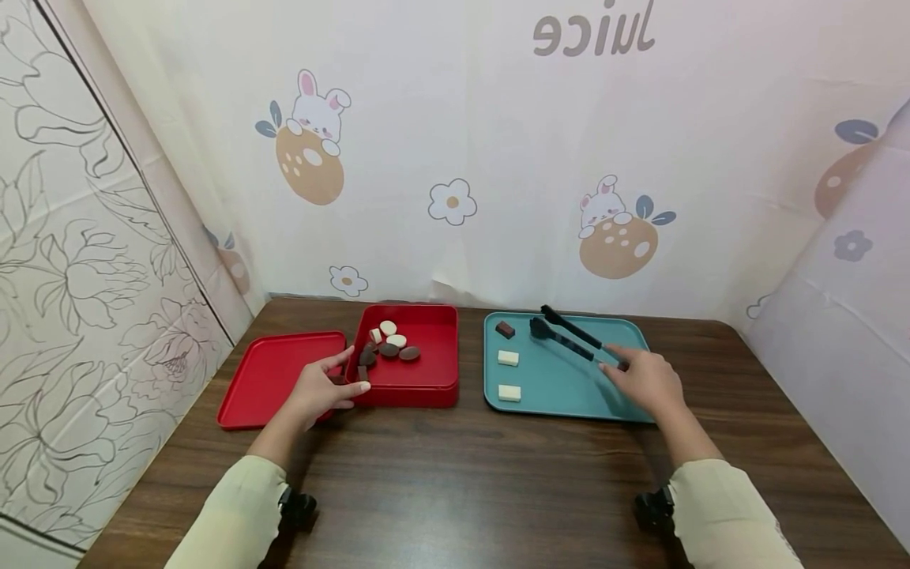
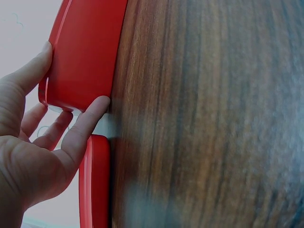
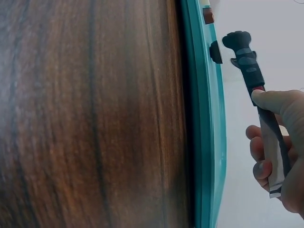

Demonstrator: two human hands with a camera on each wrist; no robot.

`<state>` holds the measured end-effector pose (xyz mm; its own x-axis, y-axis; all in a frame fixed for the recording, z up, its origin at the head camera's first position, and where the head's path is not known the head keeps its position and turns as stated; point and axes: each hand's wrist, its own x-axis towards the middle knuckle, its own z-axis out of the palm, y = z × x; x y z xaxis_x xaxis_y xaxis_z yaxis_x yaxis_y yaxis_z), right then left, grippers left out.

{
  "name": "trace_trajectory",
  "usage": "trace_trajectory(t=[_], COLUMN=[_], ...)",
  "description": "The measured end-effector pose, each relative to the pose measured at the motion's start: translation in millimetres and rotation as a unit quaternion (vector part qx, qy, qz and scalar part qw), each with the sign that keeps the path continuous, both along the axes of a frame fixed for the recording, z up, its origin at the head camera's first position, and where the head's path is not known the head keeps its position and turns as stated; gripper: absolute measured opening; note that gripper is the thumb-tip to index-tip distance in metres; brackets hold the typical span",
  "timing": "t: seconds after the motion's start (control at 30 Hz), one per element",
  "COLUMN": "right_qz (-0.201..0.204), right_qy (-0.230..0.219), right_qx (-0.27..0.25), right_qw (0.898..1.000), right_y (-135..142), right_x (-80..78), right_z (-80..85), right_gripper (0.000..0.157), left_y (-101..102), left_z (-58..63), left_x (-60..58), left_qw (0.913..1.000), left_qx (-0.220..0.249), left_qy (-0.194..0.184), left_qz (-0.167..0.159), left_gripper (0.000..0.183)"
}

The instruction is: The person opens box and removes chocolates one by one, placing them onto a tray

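Observation:
My left hand (image 1: pixel 316 391) touches the near left corner of a red box (image 1: pixel 419 397), its fingers spread and fairly straight along the wall in the left wrist view. Inside the box lie several white and brown oval candies (image 1: pixel 409 353) and a few small bars at its left side. My right hand (image 1: pixel 648 381) holds black-and-metal tongs (image 1: pixel 569 342) over a teal tray (image 1: pixel 562 397). The tongs' arms stand apart, with nothing between their black tips. On the tray's left part rest a brown chocolate piece (image 1: pixel 505 329), a white piece (image 1: pixel 508 358) and another white piece (image 1: pixel 509 393).
Left of the box lies a red lid-like tray (image 1: pixel 273 379), partly behind the left hand. Everything stands on a dark wooden table (image 1: pixel 455 490). A patterned wall covering (image 1: pixel 398 158) rises at the back edge, with more panels at both sides.

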<state>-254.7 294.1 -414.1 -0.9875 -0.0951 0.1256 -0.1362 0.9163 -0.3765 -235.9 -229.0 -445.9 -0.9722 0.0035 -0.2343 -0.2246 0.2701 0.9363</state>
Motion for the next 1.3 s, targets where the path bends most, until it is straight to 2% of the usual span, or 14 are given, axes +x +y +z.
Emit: trace_trajectory(t=[0.37,0.9,1.3], right_qz=[0.012,0.091,0.139], right_qy=[0.059,0.120,0.117], right_qx=[-0.015,-0.016,-0.027], right_qw=[0.998,0.989,0.983], right_y=[-5.1,-26.3,-55.7], right_x=[-0.1,-2.6,-5.9], right_z=[-1.9,8.2,25.0], right_gripper=[0.046,0.042,0.039], left_y=[1.0,1.6,0.3], left_z=[0.6,0.4,0.2], left_x=[0.9,0.8,1.7], left_qw=[1.0000,0.9999,0.9998], left_qx=[-0.001,0.010,0.006], left_qy=[0.000,0.010,0.013], left_qz=[0.002,-0.010,-0.010], left_gripper=[0.091,0.087,0.087])
